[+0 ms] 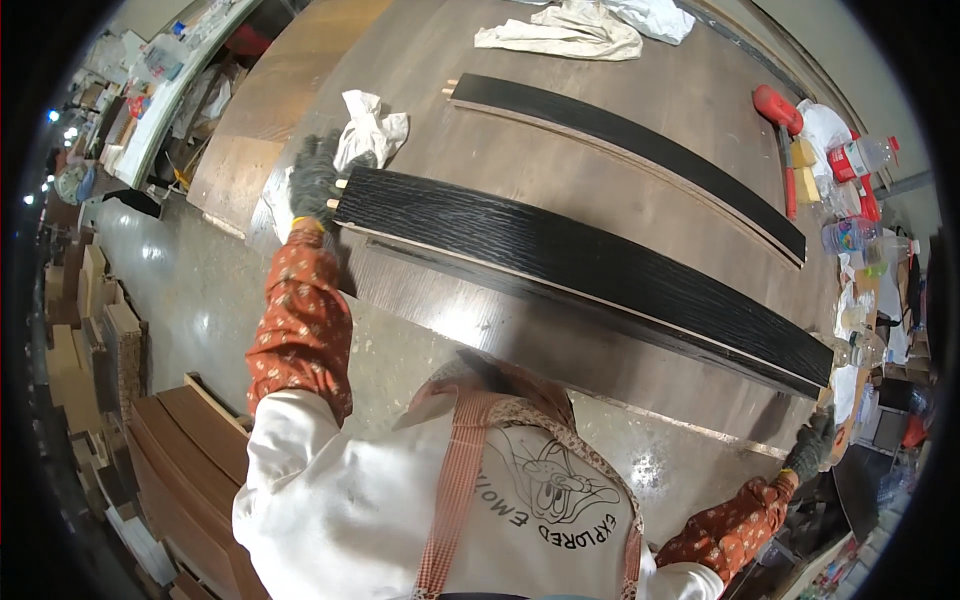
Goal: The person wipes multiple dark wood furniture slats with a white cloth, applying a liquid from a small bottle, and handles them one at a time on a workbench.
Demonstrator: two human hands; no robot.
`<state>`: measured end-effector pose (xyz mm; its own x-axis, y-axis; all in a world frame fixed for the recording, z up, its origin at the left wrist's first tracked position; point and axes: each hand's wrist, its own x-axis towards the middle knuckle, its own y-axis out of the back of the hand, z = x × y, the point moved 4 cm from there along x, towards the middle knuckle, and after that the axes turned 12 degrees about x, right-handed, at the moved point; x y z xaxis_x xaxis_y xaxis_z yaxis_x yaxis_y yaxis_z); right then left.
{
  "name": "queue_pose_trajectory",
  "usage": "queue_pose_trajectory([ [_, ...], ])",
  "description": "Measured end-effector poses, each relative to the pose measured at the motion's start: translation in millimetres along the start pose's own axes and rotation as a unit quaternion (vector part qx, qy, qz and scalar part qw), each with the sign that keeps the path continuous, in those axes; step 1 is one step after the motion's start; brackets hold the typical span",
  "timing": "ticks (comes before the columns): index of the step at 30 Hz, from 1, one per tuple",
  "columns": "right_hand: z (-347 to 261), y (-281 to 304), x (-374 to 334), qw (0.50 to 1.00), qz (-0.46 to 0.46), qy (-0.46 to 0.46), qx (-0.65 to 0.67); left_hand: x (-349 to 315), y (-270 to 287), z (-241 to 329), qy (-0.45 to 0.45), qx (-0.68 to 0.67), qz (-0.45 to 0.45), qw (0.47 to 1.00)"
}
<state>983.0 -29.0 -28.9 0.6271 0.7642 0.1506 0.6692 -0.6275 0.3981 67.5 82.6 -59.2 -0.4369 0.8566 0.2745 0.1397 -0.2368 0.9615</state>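
Observation:
A long black wood-grain board [560, 255] lies across the near part of the table, with light dowels at its left end. My left hand [316, 180], in a dark grey glove, is at that end beside the dowels. Its fingers are closed on a crumpled white cloth [374, 130]. My right hand [808, 446], gloved too, is low beside the table edge, just past the board's right end; its fingers are small and dark, so their pose is unclear. Farther back lies a second, narrower black board [620, 145], also with dowels at its left end.
The boards rest on a large brown table [420, 90]. White cloths [565, 30] lie at the far edge. Along the right side are a red-handled tool [778, 110], a red-labelled bottle [860, 158] and other clutter. Brown panels [185, 470] stand on the floor at lower left.

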Motion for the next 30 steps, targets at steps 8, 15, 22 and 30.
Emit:
queue_pose_trajectory([
  [8,-235.7,-184.3,-98.4,0.889,-0.224,0.319,-0.239,-3.0,-9.6,3.8,0.043,-0.037,0.037,0.998],
  [15,-252.8,-248.7,-131.1,0.755,-0.455,0.407,-0.238,-29.7,8.1,-168.5,0.019,0.009,0.185,0.983],
  [22,-233.7,-262.6,-131.7,0.754,-0.4,0.486,-0.186,-131.9,172.2,138.6,-0.148,-0.434,0.266,0.848],
  [30,-233.6,-245.9,-123.8,0.744,-0.42,0.499,-0.144,-184.7,92.6,314.8,-0.375,-0.313,-0.025,0.872],
])
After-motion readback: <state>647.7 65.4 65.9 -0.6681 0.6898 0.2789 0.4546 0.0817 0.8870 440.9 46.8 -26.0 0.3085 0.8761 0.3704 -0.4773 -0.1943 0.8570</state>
